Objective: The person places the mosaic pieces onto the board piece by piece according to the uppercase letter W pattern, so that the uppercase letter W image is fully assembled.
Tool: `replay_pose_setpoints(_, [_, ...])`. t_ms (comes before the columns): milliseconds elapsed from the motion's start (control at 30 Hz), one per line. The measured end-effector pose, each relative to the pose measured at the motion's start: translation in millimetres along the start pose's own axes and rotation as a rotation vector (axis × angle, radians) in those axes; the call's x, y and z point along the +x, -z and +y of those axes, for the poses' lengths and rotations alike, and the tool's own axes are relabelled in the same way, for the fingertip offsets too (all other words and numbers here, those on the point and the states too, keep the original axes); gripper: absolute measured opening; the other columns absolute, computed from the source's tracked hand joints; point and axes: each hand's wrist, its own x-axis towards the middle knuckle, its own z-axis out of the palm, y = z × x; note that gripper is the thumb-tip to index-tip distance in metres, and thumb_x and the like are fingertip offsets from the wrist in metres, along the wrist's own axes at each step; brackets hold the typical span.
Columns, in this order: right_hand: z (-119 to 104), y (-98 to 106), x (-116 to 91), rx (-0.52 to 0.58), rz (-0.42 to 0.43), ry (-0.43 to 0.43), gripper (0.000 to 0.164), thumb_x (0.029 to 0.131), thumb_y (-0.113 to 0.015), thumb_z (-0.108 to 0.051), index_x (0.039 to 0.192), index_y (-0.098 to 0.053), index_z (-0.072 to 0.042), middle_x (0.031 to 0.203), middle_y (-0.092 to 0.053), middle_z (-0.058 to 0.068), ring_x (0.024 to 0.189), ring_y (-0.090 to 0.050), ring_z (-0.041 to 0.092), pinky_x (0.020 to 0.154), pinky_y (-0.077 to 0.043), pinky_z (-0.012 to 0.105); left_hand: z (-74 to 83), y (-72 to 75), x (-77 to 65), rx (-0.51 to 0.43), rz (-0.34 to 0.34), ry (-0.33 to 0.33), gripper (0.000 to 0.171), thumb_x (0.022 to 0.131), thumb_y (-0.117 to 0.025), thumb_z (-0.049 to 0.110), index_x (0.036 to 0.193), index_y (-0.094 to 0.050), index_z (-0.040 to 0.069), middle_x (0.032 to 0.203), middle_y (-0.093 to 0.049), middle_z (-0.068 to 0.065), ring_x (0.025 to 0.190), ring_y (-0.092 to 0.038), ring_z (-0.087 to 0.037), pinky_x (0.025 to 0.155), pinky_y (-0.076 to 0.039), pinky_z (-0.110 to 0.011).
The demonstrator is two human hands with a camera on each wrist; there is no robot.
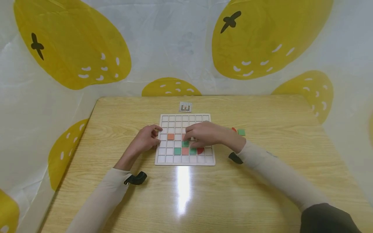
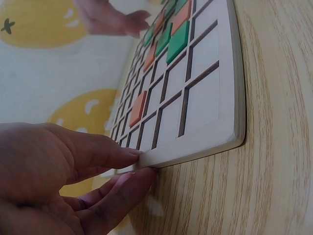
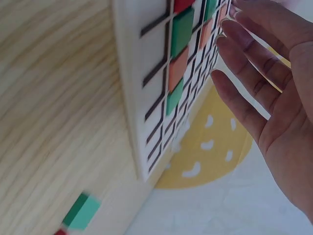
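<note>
A white grid board lies flat on the table, with green, orange and red pieces in some cells. My left hand is at its left edge; in the left wrist view the fingertips touch the rim. My right hand reaches over the board from the right. Its bent, spread fingers are near a green tile and a partly covered orange tile; I see no piece between them. Lower on the board are another green tile, an orange tile and a red rounded piece. A lone orange tile sits left.
A small card with a printed grid pattern lies behind the board. To the right are a loose green tile and a red piece, partly hidden by the right arm. A lemon-patterned cloth hangs behind the wooden table.
</note>
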Motion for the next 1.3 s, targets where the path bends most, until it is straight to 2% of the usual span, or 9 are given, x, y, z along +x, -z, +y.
replay_pose_setpoints(133, [8.5, 3.1, -14.0, 0.011, 0.014, -0.017, 0.027, 0.093, -0.073, -0.025, 0.118, -0.074, -0.016, 0.100, -0.066, -0.002, 0.083, -0.060, 0.012, 0.071, -0.051, 0.030, 0.6, 0.0, -0.5, -0.003, 0.000, 0.011, 0.046, 0.088, -0.069, -0.006, 0.133, -0.060, 0.002, 0.106, -0.054, -0.017, 0.077, -0.058, -0.023, 0.061, -0.053, -0.030])
replay_pose_setpoints(300, [19.0, 4.3, -31.2, -0.007, 0.042, -0.044, 0.027, 0.091, -0.076, -0.025, 0.116, -0.074, -0.014, 0.098, -0.068, -0.002, 0.085, -0.063, 0.014, 0.074, -0.054, 0.031, 1.4, 0.2, -0.8, -0.012, 0.002, 0.016, 0.047, 0.088, -0.069, -0.006, 0.133, -0.060, 0.002, 0.106, -0.054, -0.018, 0.077, -0.057, -0.023, 0.060, -0.052, -0.030])
replay_pose_setpoints(500, [28.1, 7.8, -50.6, -0.015, 0.041, -0.143, 0.029, 0.090, -0.077, -0.024, 0.118, -0.074, -0.016, 0.106, -0.071, -0.002, 0.092, -0.064, 0.016, 0.081, -0.056, 0.036, 2.0, 0.5, -1.6, -0.013, 0.000, 0.013, 0.047, 0.088, -0.069, -0.007, 0.133, -0.060, 0.001, 0.106, -0.054, -0.018, 0.078, -0.057, -0.024, 0.061, -0.053, -0.030])
replay_pose_setpoints(633, [35.3, 7.9, -64.8, -0.010, 0.068, -0.192, 0.029, 0.089, -0.076, -0.022, 0.117, -0.075, -0.014, 0.108, -0.071, 0.000, 0.095, -0.065, 0.017, 0.082, -0.056, 0.038, 1.9, 0.7, -1.9, -0.013, 0.000, 0.010, 0.046, 0.088, -0.069, -0.007, 0.133, -0.060, 0.001, 0.105, -0.054, -0.018, 0.078, -0.057, -0.024, 0.061, -0.053, -0.030])
replay_pose_setpoints(933, [56.7, 3.8, -92.9, -0.029, 0.142, -0.281, 0.030, 0.085, -0.080, -0.021, 0.113, -0.075, -0.011, 0.101, -0.070, 0.001, 0.088, -0.065, 0.018, 0.073, -0.056, 0.039, 1.2, 0.9, -1.8, -0.013, 0.001, 0.002, 0.046, 0.088, -0.068, -0.006, 0.133, -0.060, 0.001, 0.106, -0.054, -0.018, 0.079, -0.057, -0.024, 0.061, -0.053, -0.030])
replay_pose_setpoints(1133, [63.8, 3.5, -106.6, -0.055, 0.146, -0.352, 0.027, 0.084, -0.080, -0.020, 0.109, -0.075, -0.011, 0.101, -0.070, 0.002, 0.085, -0.066, 0.018, 0.070, -0.056, 0.038, 1.4, 0.9, -2.1, -0.011, 0.001, 0.002, 0.046, 0.088, -0.068, -0.006, 0.133, -0.060, 0.001, 0.107, -0.054, -0.018, 0.082, -0.056, -0.024, 0.062, -0.054, -0.030])
replay_pose_setpoints(1300, [66.1, 4.1, -116.5, -0.058, 0.147, -0.376, 0.025, 0.083, -0.079, -0.015, 0.107, -0.076, -0.009, 0.098, -0.069, 0.004, 0.083, -0.066, 0.019, 0.068, -0.056, 0.039, 1.4, 0.9, -2.1, -0.016, -0.002, -0.002, 0.046, 0.088, -0.068, -0.006, 0.133, -0.060, 0.001, 0.108, -0.054, -0.019, 0.083, -0.055, -0.025, 0.062, -0.054, -0.030])
